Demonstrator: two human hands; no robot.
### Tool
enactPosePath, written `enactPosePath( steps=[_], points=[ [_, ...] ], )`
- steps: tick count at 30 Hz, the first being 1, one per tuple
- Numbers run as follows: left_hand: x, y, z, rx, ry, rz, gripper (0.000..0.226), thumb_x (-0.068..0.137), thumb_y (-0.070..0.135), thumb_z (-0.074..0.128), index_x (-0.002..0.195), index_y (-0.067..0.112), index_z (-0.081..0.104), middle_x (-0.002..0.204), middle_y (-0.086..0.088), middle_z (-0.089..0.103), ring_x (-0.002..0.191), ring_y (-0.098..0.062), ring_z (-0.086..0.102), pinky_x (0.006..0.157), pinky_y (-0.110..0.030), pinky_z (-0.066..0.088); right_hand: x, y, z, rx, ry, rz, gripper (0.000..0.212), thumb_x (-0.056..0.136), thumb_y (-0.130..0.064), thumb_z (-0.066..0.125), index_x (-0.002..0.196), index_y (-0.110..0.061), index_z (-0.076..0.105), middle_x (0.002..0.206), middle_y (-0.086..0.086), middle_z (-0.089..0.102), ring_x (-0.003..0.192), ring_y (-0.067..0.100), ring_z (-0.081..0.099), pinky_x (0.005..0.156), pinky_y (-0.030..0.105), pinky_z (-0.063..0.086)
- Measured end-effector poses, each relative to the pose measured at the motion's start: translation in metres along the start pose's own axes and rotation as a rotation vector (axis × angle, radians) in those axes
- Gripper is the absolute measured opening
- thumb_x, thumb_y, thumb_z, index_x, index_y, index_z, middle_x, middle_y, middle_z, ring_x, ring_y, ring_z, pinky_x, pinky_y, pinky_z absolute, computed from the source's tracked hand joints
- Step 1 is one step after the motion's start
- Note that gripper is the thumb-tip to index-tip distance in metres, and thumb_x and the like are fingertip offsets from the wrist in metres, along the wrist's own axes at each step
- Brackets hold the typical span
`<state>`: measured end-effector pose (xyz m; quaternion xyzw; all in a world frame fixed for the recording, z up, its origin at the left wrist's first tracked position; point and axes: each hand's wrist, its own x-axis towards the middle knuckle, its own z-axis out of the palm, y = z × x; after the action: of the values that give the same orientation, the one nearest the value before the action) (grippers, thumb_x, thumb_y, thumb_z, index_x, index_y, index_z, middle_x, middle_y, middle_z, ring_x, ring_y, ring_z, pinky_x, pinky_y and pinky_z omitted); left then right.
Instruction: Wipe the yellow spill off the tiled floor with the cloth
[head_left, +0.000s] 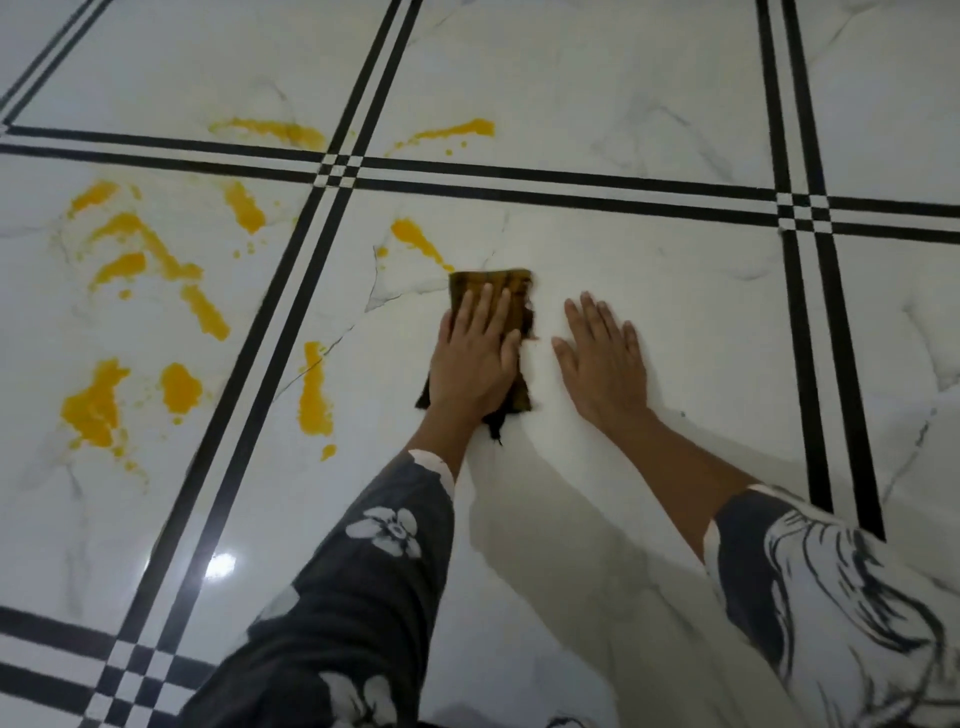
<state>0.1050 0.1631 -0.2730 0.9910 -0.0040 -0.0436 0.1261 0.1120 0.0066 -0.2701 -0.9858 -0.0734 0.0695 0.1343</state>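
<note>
A dark brown cloth lies flat on the white tiled floor. My left hand presses on it with straight fingers, covering most of it. The cloth's far left corner touches the end of a yellow streak. More yellow spill is spread in several streaks and blobs over the tile to the left, with a streak near the black lines and two smears on the far tiles. My right hand rests flat on the bare floor, just right of the cloth.
Black double lines border the marble-look tiles and cross at checkered corners. My patterned dark and white sleeves reach in from the bottom. A light glare shines on the floor at lower left.
</note>
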Motion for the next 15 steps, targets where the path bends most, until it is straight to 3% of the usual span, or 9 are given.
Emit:
enactPosePath(
  steps=[3, 5, 9, 12, 15],
  points=[
    [0.012, -0.037, -0.007, -0.039, 0.067, -0.245, 0.055, 0.101, 0.037, 0.02, 0.151, 0.019, 0.007, 0.159, -0.003, 0.004, 0.146, -0.021, 0.0, 0.117, -0.036, -0.002, 0.024, -0.007, 0.001, -0.007, -0.005, -0.035, 0.054, 0.1, -0.038, 0.022, 0.149, -0.019, 0.009, 0.158, 0.001, 0.004, 0.145, 0.016, 0.002, 0.116, 0.037, -0.001],
    [-0.001, -0.029, -0.004, -0.023, 0.095, -0.319, 0.057, 0.1, 0.041, 0.015, 0.15, 0.016, 0.007, 0.159, -0.006, 0.004, 0.146, -0.022, 0.0, 0.118, -0.037, -0.002, 0.045, -0.014, 0.0, 0.022, 0.005, -0.042, 0.054, 0.1, -0.039, 0.021, 0.149, -0.019, 0.01, 0.158, 0.001, 0.005, 0.145, 0.016, 0.003, 0.116, 0.037, -0.001],
    [-0.011, 0.008, 0.005, -0.016, 0.051, -0.109, 0.066, 0.091, 0.047, -0.001, 0.15, 0.018, 0.007, 0.158, -0.004, 0.006, 0.146, -0.021, 0.001, 0.116, -0.036, -0.005, 0.081, -0.016, -0.002, 0.049, 0.02, -0.01, 0.053, 0.1, -0.041, 0.016, 0.148, -0.019, 0.013, 0.157, 0.0, 0.007, 0.145, 0.016, 0.004, 0.116, 0.038, 0.0],
    [0.05, -0.003, -0.002, -0.007, -0.01, 0.059, 0.056, 0.098, 0.041, 0.01, 0.15, 0.021, 0.008, 0.159, 0.0, 0.005, 0.146, -0.017, 0.0, 0.116, -0.035, -0.003, 0.09, -0.01, 0.002, -0.045, 0.059, -0.031, 0.051, 0.101, -0.036, 0.016, 0.149, -0.02, 0.01, 0.158, 0.0, 0.006, 0.145, 0.017, 0.004, 0.117, 0.039, 0.002],
    [0.113, -0.046, -0.02, 0.015, 0.002, 0.051, 0.051, 0.102, 0.034, 0.019, 0.15, 0.02, 0.009, 0.159, -0.001, 0.005, 0.146, -0.017, 0.001, 0.116, -0.034, -0.001, 0.088, -0.008, 0.007, -0.07, 0.112, -0.036, 0.051, 0.101, -0.033, 0.02, 0.149, -0.02, 0.012, 0.157, 0.0, 0.009, 0.145, 0.018, 0.007, 0.116, 0.038, 0.003]
  ],
)
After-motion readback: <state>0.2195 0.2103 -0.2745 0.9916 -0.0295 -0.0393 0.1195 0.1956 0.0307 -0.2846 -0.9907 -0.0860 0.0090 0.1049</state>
